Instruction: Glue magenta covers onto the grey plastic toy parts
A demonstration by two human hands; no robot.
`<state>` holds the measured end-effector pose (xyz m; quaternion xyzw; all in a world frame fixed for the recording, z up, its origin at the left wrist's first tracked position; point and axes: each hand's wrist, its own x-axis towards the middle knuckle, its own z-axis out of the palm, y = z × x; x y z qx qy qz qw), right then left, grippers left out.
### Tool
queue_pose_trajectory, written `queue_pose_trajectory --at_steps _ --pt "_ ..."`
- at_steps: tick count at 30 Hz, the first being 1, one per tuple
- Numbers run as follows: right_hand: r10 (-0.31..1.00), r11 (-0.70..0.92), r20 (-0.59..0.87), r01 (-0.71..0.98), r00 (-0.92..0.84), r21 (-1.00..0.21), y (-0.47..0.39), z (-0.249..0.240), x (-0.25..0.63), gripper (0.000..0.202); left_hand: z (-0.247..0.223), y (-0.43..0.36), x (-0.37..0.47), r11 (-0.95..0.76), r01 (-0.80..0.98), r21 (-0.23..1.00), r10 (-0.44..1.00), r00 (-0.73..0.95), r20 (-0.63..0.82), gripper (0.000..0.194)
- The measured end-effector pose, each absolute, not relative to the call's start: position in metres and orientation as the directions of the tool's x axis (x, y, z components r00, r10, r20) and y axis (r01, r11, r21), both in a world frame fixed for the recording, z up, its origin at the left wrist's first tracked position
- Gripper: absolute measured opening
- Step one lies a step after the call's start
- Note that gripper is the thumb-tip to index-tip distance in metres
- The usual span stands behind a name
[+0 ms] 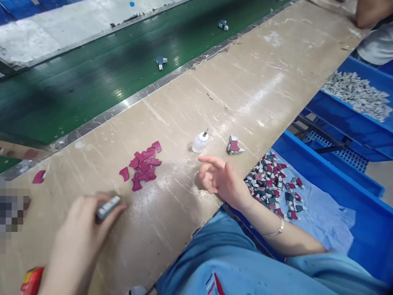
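In my left hand (81, 217), thumb and fingers close on a small dark-and-light-grey plastic part (108, 208), held just above the table at the lower left. My right hand (222, 180) is empty, palm turned inward, with the index finger stretched out and the other fingers partly bent. Just beyond its fingertips stands a small white squeeze bottle (200, 142) with a thin dark nozzle. A grey-and-maroon assembled part (234, 146) lies right of the bottle. Between my hands and farther back is a loose pile of flat maroon pieces (144, 164).
One maroon piece (39, 176) lies apart at the left. A green conveyor belt (101, 69) carries a few grey-and-white parts (161, 62). At the right, a blue bin (365, 229) holds many assembled parts; another bin (325, 106) holds light pieces. A red-yellow object (32, 280) lies lower left.
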<state>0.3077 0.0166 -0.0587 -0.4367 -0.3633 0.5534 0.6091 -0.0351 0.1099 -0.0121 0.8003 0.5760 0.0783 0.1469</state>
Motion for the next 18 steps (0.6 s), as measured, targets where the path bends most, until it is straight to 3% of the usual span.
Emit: queue_pose_trajectory --at_steps 3,6,8,12,14,17,18 --pt "0.972 -0.224 -0.203 -0.705 -0.115 -0.673 0.044 -0.056 0.294 0.072 -0.035 0.044 -0.037 -0.450 0.857 0.252 0.890 0.453 0.048 0.022" --pt "0.962 -0.249 -0.237 -0.801 -0.138 -0.544 0.071 -0.054 0.297 0.061 -0.048 0.009 -0.039 -0.577 0.775 0.257 0.817 0.553 0.166 0.029" --pt "0.960 -0.228 -0.260 -0.828 -0.104 -0.512 0.083 -0.052 0.301 0.049 -0.052 0.000 -0.039 -0.573 0.775 0.265 0.818 0.523 0.239 0.034" --pt "0.949 -0.261 -0.291 -0.818 -0.120 -0.513 0.087 -0.047 0.300 0.044 -0.059 0.003 -0.035 -0.476 0.849 0.229 0.873 0.425 0.241 0.064" --pt "0.945 -0.296 -0.288 -0.776 -0.153 -0.557 0.079 -0.044 0.288 0.049 -0.059 0.006 -0.030 -0.460 0.850 0.259 0.885 0.416 0.207 0.054" --pt "0.946 -0.304 -0.295 -0.675 -0.132 -0.672 0.058 -0.041 0.262 0.056 -0.057 0.008 -0.020 -0.404 0.821 0.403 0.914 0.351 0.202 0.021" --pt "0.947 -0.303 -0.302 -0.629 -0.112 -0.716 0.050 -0.041 0.254 0.058 -0.056 0.007 -0.016 -0.367 0.812 0.454 0.930 0.310 0.199 0.017"
